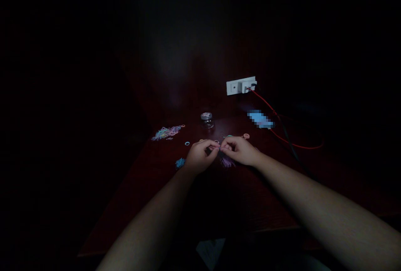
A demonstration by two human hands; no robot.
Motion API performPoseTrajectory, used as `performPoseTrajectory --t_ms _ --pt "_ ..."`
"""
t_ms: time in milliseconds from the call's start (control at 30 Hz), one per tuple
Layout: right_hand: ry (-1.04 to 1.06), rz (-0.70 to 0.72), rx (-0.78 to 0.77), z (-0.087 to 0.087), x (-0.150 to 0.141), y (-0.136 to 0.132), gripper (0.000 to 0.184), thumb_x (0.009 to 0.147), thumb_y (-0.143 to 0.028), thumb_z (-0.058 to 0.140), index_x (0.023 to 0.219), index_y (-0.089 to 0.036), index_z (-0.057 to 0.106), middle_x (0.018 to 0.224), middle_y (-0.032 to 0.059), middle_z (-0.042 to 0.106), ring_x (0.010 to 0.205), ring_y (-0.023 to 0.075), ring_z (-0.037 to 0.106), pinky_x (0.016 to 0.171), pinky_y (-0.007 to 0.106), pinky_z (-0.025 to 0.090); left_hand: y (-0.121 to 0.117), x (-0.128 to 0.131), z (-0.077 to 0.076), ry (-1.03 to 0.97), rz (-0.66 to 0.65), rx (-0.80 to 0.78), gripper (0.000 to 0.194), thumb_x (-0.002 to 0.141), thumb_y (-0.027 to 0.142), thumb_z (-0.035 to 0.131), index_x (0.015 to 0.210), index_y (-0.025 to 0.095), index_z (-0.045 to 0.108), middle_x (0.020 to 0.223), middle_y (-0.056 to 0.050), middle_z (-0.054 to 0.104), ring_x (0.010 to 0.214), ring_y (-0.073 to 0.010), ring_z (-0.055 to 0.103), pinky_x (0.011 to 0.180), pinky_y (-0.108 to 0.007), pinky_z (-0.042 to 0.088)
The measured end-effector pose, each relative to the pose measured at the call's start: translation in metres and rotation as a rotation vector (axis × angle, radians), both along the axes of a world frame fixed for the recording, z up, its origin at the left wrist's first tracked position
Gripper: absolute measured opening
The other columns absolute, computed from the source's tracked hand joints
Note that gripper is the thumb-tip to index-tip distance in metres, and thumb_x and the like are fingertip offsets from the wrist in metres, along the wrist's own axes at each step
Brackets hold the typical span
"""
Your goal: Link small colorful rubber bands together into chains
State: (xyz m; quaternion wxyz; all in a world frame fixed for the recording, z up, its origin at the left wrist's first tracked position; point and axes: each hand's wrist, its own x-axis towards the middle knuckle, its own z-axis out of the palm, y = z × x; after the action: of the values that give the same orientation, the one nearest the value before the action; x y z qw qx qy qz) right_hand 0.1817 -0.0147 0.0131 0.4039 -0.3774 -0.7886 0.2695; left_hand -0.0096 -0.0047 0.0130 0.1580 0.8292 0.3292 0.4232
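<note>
Pinching a tiny dim piece with both bare hands, pressing from nine o'clock with the left hand and from three o'clock with the right hand, bringing the tips almost together over a dark-red, glossy wooden bench. Being too small and poorly lit for telling its exact colour or shape. Showing at five o'clock, just beside the right hand, a loose bunch of thin purple bands; at eight, just beside the left hand, a bunch of thin bright-blue bands. Lying between nine and ten, a single pale-blue ring; farther off at ten, a spread heap of mixed pastel bands. Standing at eleven, a clear, round lidded container. Lying at two, near the right hand, some peach-coloured rings, and beyond, a pixel-blurred light-blue slab. Showing at one, on the wall, a white rectangular socket plate, bearing a white plug and trailing a thin red cable toward three.
</note>
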Motion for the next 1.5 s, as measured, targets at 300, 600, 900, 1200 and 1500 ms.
performPoseTrajectory --t_ms 300,600,900,1200,1500 --pt "0.011 0.000 -0.012 -0.0001 0.0010 0.0007 0.018 0.080 -0.031 0.059 0.077 -0.014 0.062 0.061 -0.0016 0.049 0.056 0.0098 0.043 0.053 0.022 0.035 0.0008 0.0002 -0.0004 0.011 0.018 0.005 0.008 0.080 0.021 0.061 0.083 0.018 0.067 0.081 -0.003 0.069 0.074 -0.0145 0.063 0.070 -0.026 0.051" --pt "0.036 -0.019 -0.024 0.0023 0.0004 -0.0003 0.015 0.078 -0.029 0.060 0.077 -0.014 0.062 0.060 -0.0023 0.048 0.056 0.0093 0.042 0.052 0.022 0.034 0.0003 0.0005 -0.0009 0.024 0.026 -0.011 0.008 0.080 0.021 0.060 0.082 0.018 0.067 0.080 -0.003 0.069 0.073 -0.0140 0.061 0.068 -0.025 0.049" --pt "0.070 -0.014 -0.004 -0.0008 0.0010 0.0032 0.014 0.078 -0.029 0.061 0.076 -0.015 0.060 0.061 -0.0026 0.048 0.056 0.0096 0.042 0.053 0.023 0.034 0.0002 0.0012 0.0002 0.024 0.024 -0.026 0.007 0.080 0.022 0.061 0.084 0.018 0.066 0.080 -0.003 0.069 0.074 -0.0140 0.062 0.069 -0.026 0.050" --pt "0.077 -0.013 -0.003 0.0007 0.0011 0.0015 0.013 0.078 -0.028 0.061 0.076 -0.015 0.058 0.062 -0.0021 0.049 0.057 0.0099 0.042 0.053 0.023 0.035 -0.0010 0.0020 0.0004 0.006 0.007 -0.041 0.009 0.080 0.023 0.063 0.085 0.018 0.066 0.081 -0.003 0.069 0.074 -0.0136 0.063 0.069 -0.025 0.051" --pt "0.078 -0.022 0.010 0.0025 0.0014 0.0004 0.018 0.079 -0.033 0.060 0.076 -0.016 0.059 0.062 -0.0017 0.048 0.057 0.0108 0.041 0.054 0.024 0.034 -0.0014 0.0021 0.0021 -0.012 0.019 -0.036 0.011 0.082 0.023 0.060 0.089 0.018 0.067 0.086 -0.003 0.069 0.077 -0.0141 0.063 0.073 -0.026 0.051"
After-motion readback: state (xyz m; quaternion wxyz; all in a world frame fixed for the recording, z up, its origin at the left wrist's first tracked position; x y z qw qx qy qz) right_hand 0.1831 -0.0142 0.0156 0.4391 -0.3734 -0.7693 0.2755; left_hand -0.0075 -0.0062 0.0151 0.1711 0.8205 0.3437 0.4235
